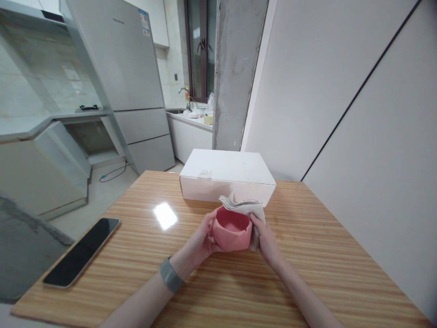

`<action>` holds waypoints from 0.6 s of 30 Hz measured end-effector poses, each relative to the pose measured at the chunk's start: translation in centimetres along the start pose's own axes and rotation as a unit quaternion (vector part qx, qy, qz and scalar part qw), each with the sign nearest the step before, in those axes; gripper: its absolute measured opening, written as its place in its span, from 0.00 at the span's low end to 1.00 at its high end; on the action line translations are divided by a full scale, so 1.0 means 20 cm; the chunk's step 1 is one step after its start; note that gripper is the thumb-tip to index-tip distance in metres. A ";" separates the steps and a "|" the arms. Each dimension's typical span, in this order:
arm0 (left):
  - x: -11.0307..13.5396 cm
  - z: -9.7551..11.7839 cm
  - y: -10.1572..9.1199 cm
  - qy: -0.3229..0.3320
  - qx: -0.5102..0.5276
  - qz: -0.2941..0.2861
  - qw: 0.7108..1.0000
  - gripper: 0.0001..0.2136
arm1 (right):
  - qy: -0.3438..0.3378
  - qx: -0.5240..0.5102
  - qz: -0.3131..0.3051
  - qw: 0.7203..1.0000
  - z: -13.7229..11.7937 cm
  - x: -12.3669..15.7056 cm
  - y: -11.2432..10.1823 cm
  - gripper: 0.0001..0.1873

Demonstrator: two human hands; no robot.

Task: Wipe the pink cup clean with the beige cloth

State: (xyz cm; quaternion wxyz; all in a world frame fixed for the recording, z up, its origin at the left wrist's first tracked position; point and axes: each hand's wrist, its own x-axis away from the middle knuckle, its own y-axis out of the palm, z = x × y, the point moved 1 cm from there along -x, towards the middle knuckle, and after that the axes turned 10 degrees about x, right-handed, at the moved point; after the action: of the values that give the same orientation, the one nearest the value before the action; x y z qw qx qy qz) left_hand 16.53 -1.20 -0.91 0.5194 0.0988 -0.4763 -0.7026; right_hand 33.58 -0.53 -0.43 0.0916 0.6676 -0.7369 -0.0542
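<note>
One pink bowl, faceted, matte, mouth up, wider L-R, btwn L hand & R hand over wood-grain table; neither's clearly nearer. L hand curls round its left side; R hand grips soft grey cloth at its right & far rim. Behind: white cardboard box; far L: glossy phone.

From here I see a smooth, matt bowl, plastic or ceramic, I can't tell which. The cloth looks soft and dull, the wood-grain table glossy, the box smooth cardboard, the phone glassy, the pillar rough concrete.
</note>
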 end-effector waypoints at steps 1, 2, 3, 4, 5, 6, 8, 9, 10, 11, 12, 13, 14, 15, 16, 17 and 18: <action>0.01 0.00 0.01 0.019 0.003 -0.002 1.000 0.18 | -0.010 0.001 0.009 1.000 0.02 0.00 0.00 0.17; 0.01 0.00 0.01 0.030 0.009 -0.007 0.999 0.18 | -0.016 0.002 0.017 1.000 0.03 -0.01 0.00 0.17; 0.02 -0.01 0.01 0.034 0.016 -0.013 0.999 0.18 | -0.019 0.003 0.023 1.000 0.04 -0.02 0.00 0.17; 0.02 -0.02 0.02 0.030 0.024 -0.021 0.999 0.18 | -0.021 0.004 0.028 0.999 0.05 -0.02 0.00 0.16; 0.03 -0.03 0.02 0.025 0.031 -0.029 0.999 0.18 | -0.022 0.005 0.031 0.999 0.06 -0.03 -0.01 0.16; 0.03 -0.04 0.02 0.019 0.036 -0.038 0.998 0.17 | -0.021 0.005 0.032 0.999 0.07 -0.04 -0.02 0.16; 0.03 -0.04 0.02 0.005 0.033 -0.052 0.998 0.16 | -0.017 0.003 0.031 0.999 0.07 -0.05 -0.04 0.16; 0.03 -0.04 0.02 -0.007 0.027 -0.054 0.998 0.16 | -0.015 0.000 0.030 0.999 0.06 -0.05 -0.05 0.16; 0.03 -0.04 0.02 -0.024 0.020 -0.050 0.998 0.17 | -0.010 -0.002 0.028 1.000 0.05 -0.05 -0.06 0.15; 0.03 -0.03 0.01 -0.043 0.014 -0.042 0.998 0.18 | -0.003 -0.005 0.025 1.000 0.04 -0.06 -0.06 0.15; 0.03 -0.02 0.01 -0.063 0.009 -0.033 0.997 0.20 | 0.005 -0.008 0.019 1.000 0.04 -0.05 -0.07 0.15; 0.02 -0.01 0.00 -0.080 0.007 -0.026 0.996 0.21 | 0.015 -0.012 0.011 1.000 0.03 -0.05 -0.07 0.15; 0.02 -0.01 -0.01 -0.093 0.007 -0.022 0.995 0.21 | 0.025 -0.015 0.002 1.000 0.02 -0.05 -0.07 0.15; 0.02 -0.01 -0.02 -0.100 0.007 -0.022 0.995 0.20 | 0.036 -0.019 -0.007 0.999 0.01 -0.05 -0.07 0.15; 0.02 -0.01 -0.02 -0.104 0.006 -0.026 0.994 0.19 | 0.046 -0.021 -0.013 0.999 0.01 -0.04 -0.07 0.15; 0.01 -0.01 -0.03 -0.107 0.004 -0.030 0.994 0.18 | 0.055 -0.023 -0.019 0.998 0.00 -0.04 -0.07 0.15; 0.01 -0.02 -0.04 -0.110 0.004 -0.036 0.993 0.18 | 0.063 -0.024 -0.023 0.997 0.00 -0.03 -0.06 0.15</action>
State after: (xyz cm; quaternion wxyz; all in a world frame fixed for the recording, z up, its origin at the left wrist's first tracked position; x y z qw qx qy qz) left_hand 16.21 -1.63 -1.57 0.4382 0.0401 -0.5292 -0.7254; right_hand 34.86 -0.03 -0.78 0.1525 0.6839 -0.7127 -0.0324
